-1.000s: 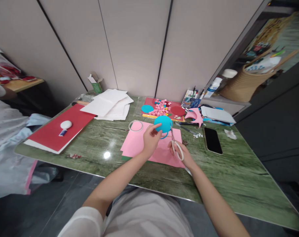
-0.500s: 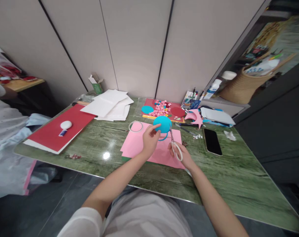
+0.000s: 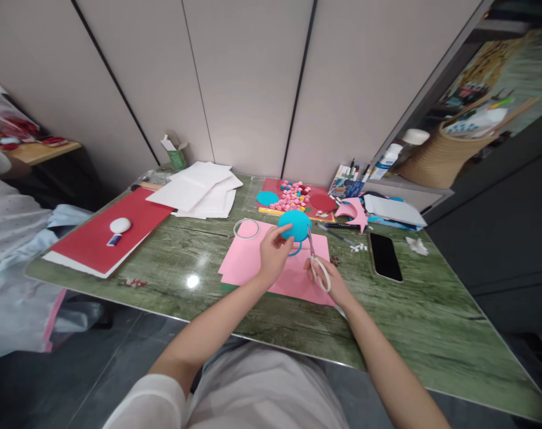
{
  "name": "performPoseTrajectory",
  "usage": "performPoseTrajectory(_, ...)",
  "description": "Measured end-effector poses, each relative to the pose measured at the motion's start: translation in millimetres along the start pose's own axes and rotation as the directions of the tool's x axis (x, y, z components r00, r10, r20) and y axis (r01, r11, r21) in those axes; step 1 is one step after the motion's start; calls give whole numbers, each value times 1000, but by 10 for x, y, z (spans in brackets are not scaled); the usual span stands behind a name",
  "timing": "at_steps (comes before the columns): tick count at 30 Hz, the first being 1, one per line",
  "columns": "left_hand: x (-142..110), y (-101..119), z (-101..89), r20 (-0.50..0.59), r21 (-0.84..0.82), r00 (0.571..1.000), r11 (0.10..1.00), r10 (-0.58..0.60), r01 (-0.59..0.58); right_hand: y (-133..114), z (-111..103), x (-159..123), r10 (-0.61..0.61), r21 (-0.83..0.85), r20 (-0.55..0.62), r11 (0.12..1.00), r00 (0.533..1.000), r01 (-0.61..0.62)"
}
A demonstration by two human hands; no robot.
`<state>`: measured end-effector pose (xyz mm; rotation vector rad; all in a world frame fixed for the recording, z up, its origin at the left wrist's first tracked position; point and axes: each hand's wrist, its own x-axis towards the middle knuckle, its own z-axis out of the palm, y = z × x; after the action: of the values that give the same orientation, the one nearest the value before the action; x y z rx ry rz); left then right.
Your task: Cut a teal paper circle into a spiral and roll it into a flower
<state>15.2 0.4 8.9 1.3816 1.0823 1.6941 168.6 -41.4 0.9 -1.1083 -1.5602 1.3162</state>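
Note:
My left hand (image 3: 275, 250) pinches a round piece of blue paper (image 3: 296, 224) between thumb and fingers, above the pink paper (image 3: 293, 277). Scissors with white handles (image 3: 323, 275) are in my right hand (image 3: 332, 280), fingers through the loops. Their blades meet the right edge of the blue circle. A thin curved blue strip (image 3: 296, 250) hangs below the circle. On the pink sheets, left of my hand, lies a ring (image 3: 246, 229), like a roll of tape seen flat.
Behind the pink sheets lie pink beads (image 3: 293, 195) and another blue circle (image 3: 267, 198). A phone (image 3: 386, 256) is on the right. White papers (image 3: 203, 187) and a red sheet (image 3: 92, 238) are left. A person (image 3: 20, 268) is at far left.
The scissors and blue circle have barely shifted; the hanging blue strip sits slightly differently below the circle. Both hands keep their holds.

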Motion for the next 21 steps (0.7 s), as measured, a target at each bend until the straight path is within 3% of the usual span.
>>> performPoseTrajectory(7, -16, 30, 0, 50, 6, 999, 1000, 5, -6, 16, -8, 6, -13, -28, -36, 1000, 999, 12)
performPoseTrajectory(16, -22, 71, 16, 44, -42, 998, 998, -38, 39, 39, 12, 5, -17, -3, -46, 1000, 999, 17)
performPoseTrajectory(21, -11, 70, -1, 36, -12, 999, 1000, -8, 9, 19, 8, -5, -9, -22, -45, 1000, 999, 8)
